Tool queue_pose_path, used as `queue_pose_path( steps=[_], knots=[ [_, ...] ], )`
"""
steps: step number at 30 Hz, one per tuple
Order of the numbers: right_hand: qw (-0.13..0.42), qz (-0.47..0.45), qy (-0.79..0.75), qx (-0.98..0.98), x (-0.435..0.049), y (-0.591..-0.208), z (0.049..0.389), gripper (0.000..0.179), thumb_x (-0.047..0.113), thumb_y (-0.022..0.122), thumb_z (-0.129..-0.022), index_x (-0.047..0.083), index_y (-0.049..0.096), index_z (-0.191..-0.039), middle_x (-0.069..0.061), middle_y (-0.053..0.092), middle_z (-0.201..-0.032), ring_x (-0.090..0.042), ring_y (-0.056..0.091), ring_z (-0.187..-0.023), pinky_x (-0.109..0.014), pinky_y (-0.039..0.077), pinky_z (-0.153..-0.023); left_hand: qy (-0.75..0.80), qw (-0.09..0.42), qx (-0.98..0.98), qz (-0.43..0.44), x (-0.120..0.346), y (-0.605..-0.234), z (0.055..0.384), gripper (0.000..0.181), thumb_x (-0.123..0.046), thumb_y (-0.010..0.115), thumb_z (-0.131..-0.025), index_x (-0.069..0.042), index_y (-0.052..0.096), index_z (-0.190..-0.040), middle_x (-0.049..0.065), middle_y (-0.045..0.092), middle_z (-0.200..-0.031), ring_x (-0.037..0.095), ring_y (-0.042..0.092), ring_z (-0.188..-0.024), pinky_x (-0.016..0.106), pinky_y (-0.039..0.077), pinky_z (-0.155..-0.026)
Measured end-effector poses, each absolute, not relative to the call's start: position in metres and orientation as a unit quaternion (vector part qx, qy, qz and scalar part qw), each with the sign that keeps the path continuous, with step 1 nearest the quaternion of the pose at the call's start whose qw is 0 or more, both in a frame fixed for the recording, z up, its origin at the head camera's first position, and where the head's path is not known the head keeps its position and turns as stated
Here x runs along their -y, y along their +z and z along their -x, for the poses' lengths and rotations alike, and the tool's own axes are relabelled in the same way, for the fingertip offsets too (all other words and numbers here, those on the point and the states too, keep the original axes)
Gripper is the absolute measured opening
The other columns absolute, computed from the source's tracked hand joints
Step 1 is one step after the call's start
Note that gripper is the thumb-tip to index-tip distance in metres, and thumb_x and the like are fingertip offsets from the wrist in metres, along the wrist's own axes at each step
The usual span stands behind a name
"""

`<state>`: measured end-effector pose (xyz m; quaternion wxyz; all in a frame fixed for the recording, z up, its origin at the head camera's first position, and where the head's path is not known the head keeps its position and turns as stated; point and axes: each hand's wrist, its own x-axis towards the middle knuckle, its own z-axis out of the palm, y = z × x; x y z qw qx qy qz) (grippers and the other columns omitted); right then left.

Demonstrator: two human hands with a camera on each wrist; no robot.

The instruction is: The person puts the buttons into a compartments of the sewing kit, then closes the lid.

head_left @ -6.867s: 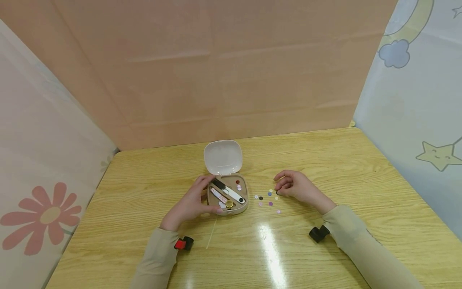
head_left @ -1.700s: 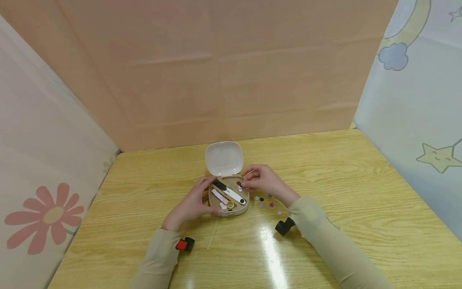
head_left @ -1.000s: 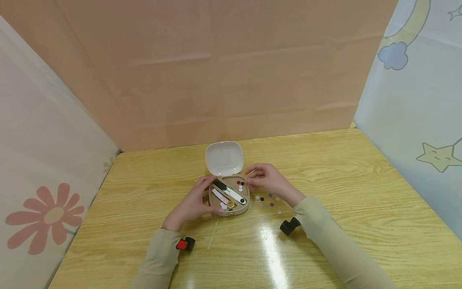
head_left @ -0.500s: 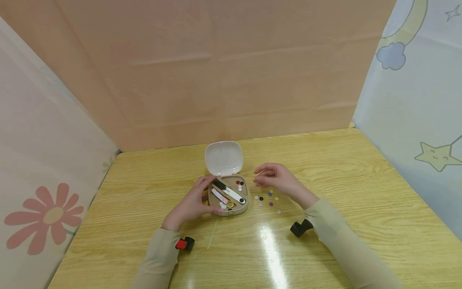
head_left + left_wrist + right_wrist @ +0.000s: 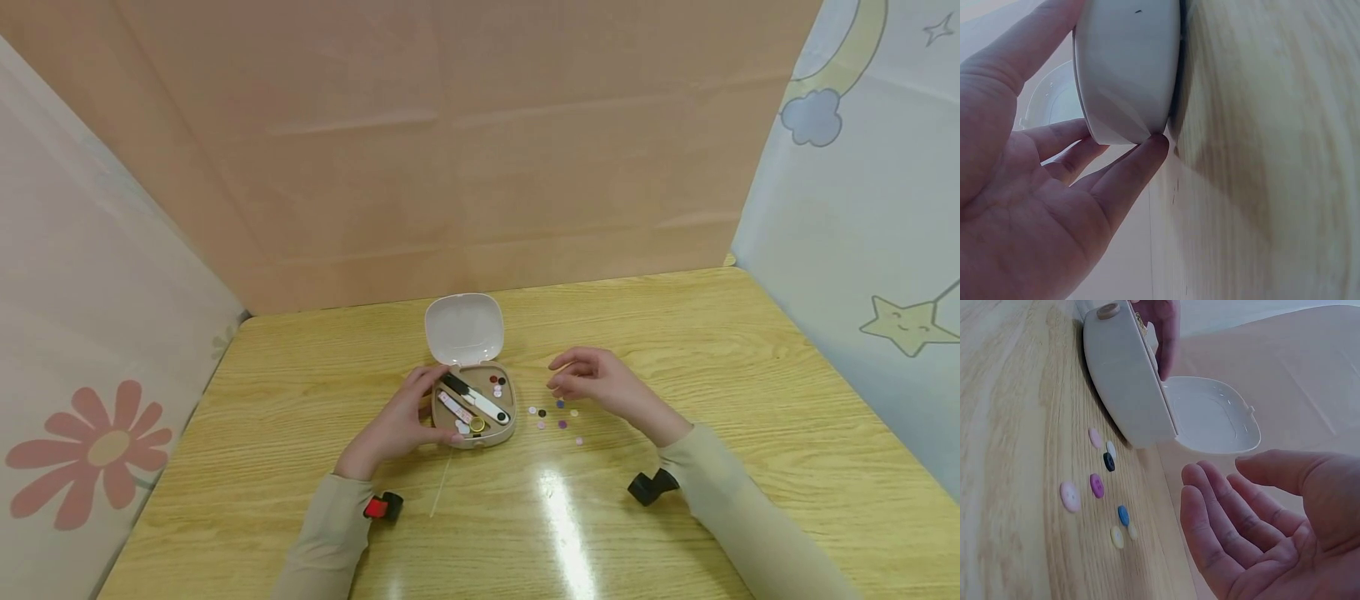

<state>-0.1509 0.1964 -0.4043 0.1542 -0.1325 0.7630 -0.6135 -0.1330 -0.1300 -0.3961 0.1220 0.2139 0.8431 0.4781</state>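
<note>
Gripping the opened case [image 5: 1125, 381] at its left side, presumably to stop it sliding on the table [image 5: 615, 517]: left hand [image 5: 396, 423]. Right hand [image 5: 603, 387] hovers, fingers relaxed, holding nothing, near loose buttons [image 5: 562, 424] beside the case.

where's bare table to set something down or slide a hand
Bare table lies right of the right hand, behind it up to the peach backdrop, and left of the left hand. In front, there is room between the thin pale strand and right sleeve. Crowded: between the open box and right hand, where buttons lie, and inside the box.
</note>
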Motion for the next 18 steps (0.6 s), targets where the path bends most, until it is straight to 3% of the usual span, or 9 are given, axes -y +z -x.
queue_pose_path(
  steps=[2, 12, 18],
  knots=[
    [0.156, 0.131, -0.611, -0.765, -0.199, -0.404, 0.149, 0.036, 0.009, 0.058, -0.096, -0.013, 0.049, -0.124, -0.027, 0.063, -0.107, -0.040, 0.063, -0.096, -0.046, 0.054, -0.085, 0.479, 0.126, -0.842, -0.213, 0.128, -0.386, 0.128, 0.094, -0.005, 0.085, -0.070, 0.000, 0.031, -0.147, 0.019, 0.035, -0.140, 0.039, 0.035, -0.131, 0.049, 0.043, -0.100],
    [0.155, 0.130, -0.596, -0.777, -0.210, -0.407, 0.142, 0.037, 0.010, 0.060, -0.095, -0.013, 0.050, -0.122, -0.025, 0.064, -0.104, -0.038, 0.064, -0.096, -0.041, 0.055, -0.084, 0.476, 0.134, -0.843, -0.212, 0.128, -0.384, 0.128, 0.095, -0.005, 0.085, -0.071, 0.001, 0.029, -0.147, 0.020, 0.034, -0.140, 0.039, 0.034, -0.131, 0.049, 0.042, -0.101],
    [0.161, 0.137, -0.589, -0.780, -0.217, -0.413, 0.138, 0.037, 0.013, 0.062, -0.095, -0.012, 0.052, -0.120, -0.025, 0.065, -0.103, -0.037, 0.064, -0.094, -0.041, 0.056, -0.082, 0.472, 0.125, -0.848, -0.206, 0.133, -0.411, 0.141, 0.098, -0.011, 0.087, -0.068, -0.008, 0.031, -0.149, 0.012, 0.035, -0.141, 0.035, 0.034, -0.132, 0.049, 0.042, -0.101]
  ],
)
